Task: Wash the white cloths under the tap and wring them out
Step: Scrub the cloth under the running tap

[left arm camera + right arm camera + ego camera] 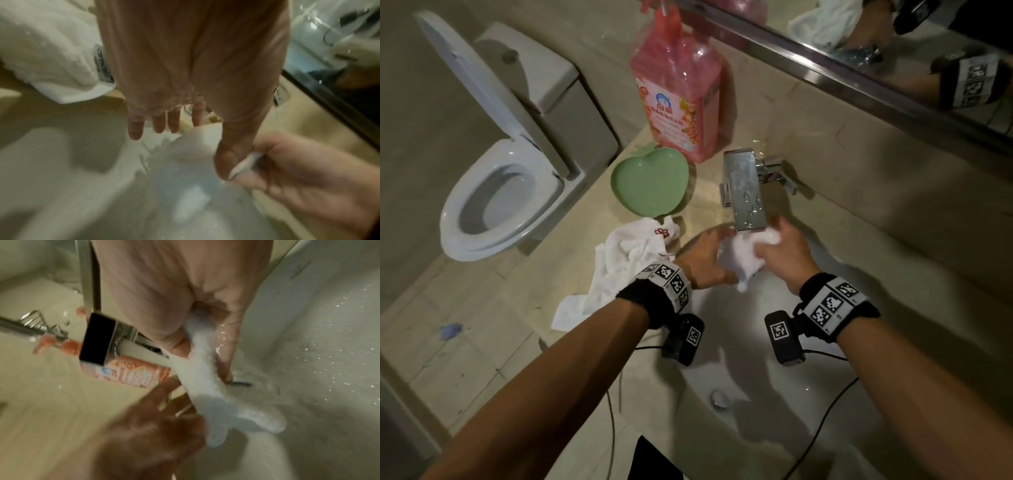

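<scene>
A dim bathroom, pale stone counter [619, 387] round a white basin [756, 411]. Over the basin the right hand [784, 255] grips a wet white cloth [739, 260] just under the square chrome tap [744, 192]; the left hand [705, 260], fingers straight, steadies it. Judging by this, washing is under way; next, both hands must close and twist. A second crumpled white cloth [626, 260] waits on the counter, beyond it a green heart-shaped dish [650, 181] and pink soap bottle [678, 99]

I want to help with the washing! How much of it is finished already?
Nothing looks finished yet. In hand: the right hand grips a wet white cloth under the tap, over the sink; the left hand touches it with straight fingers. Left: another white cloth lies crumpled on the counter, apparently unwashed, and wringing.
</scene>
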Motion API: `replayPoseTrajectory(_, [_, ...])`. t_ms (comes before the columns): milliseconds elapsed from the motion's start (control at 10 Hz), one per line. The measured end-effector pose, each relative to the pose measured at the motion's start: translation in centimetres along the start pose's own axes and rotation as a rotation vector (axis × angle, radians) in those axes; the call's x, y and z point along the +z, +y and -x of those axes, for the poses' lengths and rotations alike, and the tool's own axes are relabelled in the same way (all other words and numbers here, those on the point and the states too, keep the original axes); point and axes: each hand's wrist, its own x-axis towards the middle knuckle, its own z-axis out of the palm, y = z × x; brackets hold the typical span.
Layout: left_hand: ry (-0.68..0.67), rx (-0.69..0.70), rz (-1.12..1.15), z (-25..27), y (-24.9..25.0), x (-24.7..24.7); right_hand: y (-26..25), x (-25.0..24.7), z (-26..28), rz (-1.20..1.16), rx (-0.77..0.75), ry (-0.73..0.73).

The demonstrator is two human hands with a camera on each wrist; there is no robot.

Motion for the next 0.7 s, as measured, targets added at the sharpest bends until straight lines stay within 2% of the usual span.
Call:
replayPoseTrajectory(100, [-0.098,-0.032,-0.077,-1.3,0.1,1.4,0.0,-1.1,0.2,-0.265,0.038,-0.032])
replayPoseTrajectory(200, [-0.073,-0.02,-0.101,-2.6,0.5,2.2,0.3,-2.6,0.1,-0.394,0.087,-0.076])
replayPoseTrajectory(300, [0.039,-0.055,-0.182,-3.3,0.7,2.0,1.0,-4.9,-0.5,-0.286,0.145,-0.18])
replayPoseTrajectory(400, [0.019,-0.009,-0.257,-3.7,1.4,1.6,1.4,-6.0,-0.8,-0.179,0.262,-0.37])
replayPoseTrajectory(500, [-0.035,0.022,-0.286,-3.9,1.9,1.2,1.2,-4.9,-0.9,0.04,0.233,-0.403])
replayPoseTrajectory(600, [0.033,-0.149,-0.072,-4.2,1.2,1.1,0.4,-3.4,-0.9,0.289,0.054,-0.401])
replayPoseTrajectory(700, [0.107,-0.281,-0.17,-4.2,1.8,0.7,-0.3,-2.4,-1.2,0.548,-0.129,-0.368])
